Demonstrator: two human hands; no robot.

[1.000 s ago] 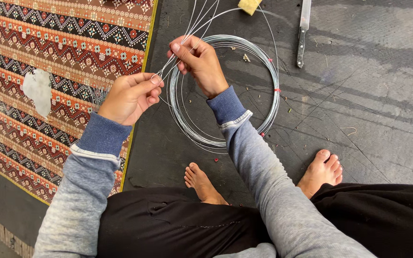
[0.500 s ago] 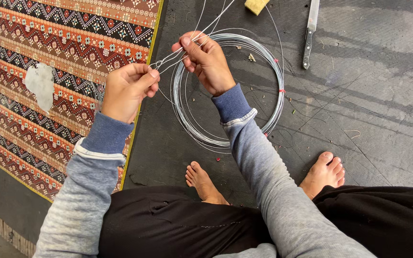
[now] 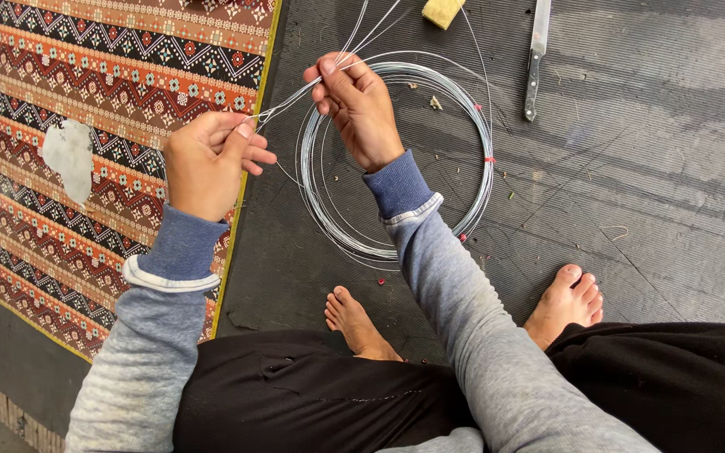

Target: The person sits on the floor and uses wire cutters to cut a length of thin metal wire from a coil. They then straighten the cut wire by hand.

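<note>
The left hand (image 3: 207, 159) pinched the ends of a few thin wires (image 3: 295, 96) between thumb and fingertips, and the right hand (image 3: 358, 105) gripped the same wires a little farther up, so both hands were closed on them. The wires ran tight from the left hand, up through the right hand, and off the top edge. Half a second before, the hands were closer together; now the left hand sat lower and farther left, and the stretch of wire between them was longer. Under the right hand a coil (image 3: 396, 159) of shiny wire lay flat on the dark mat (image 3: 648, 193), with small red ties on its right side. The right wrist and its blue cuff crossed over the coil and hid part of it. At the top lay a knife (image 3: 534, 63) and a yellow block (image 3: 444, 12), both well apart from the hands. On the left was a patterned rug (image 3: 86, 75) with a pale scrap (image 3: 69, 155) on it; the left hand hung over the rug's yellow edge. Two bare feet, the left foot (image 3: 354, 323) and the right foot (image 3: 568, 302), rested on the mat below the coil, near it but not touching. To the right of the coil the mat had only thin loose strands and small bits on it.
</note>
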